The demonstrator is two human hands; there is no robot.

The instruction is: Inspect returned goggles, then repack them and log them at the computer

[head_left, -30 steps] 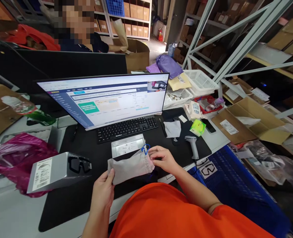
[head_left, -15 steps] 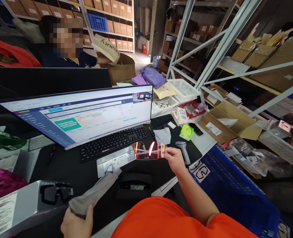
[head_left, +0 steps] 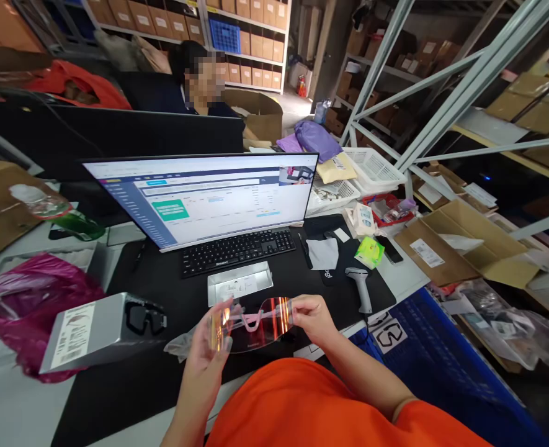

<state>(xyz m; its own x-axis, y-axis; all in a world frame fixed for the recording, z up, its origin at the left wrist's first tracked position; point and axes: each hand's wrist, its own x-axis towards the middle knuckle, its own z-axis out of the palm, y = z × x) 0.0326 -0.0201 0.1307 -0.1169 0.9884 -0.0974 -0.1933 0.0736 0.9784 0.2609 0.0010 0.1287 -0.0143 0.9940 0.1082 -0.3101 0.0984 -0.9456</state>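
Observation:
A pair of sunglasses (head_left: pixel 255 332) with a wide orange-red mirrored lens and a pale pink nose piece is held level above the desk mat. My left hand (head_left: pixel 205 344) grips its left end between thumb and fingers. At the other end, my right hand (head_left: pixel 315 318) pinches the edge. A grey pouch (head_left: pixel 179 345) lies on the mat beside my left wrist, partly hidden by that hand. Just beyond the sunglasses is an open silver box tray (head_left: pixel 240 282) with a printed label inside. Farther left stands a silver box (head_left: pixel 104 332) with eyewear pictured on it.
A monitor (head_left: pixel 218 198) and keyboard (head_left: pixel 239 251) stand ahead. To the right are a barcode scanner (head_left: pixel 360 288), a grey cloth (head_left: pixel 324 253), a green packet (head_left: pixel 370 252) and a blue crate (head_left: pixel 423 347). A magenta bag (head_left: pixel 41 298) lies left. Another person (head_left: pixel 195 81) sits behind the monitors.
My left hand has let go of the grey pouch and taken hold of the sunglasses' left end. The sunglasses have come lower and nearer to me. The view has turned left.

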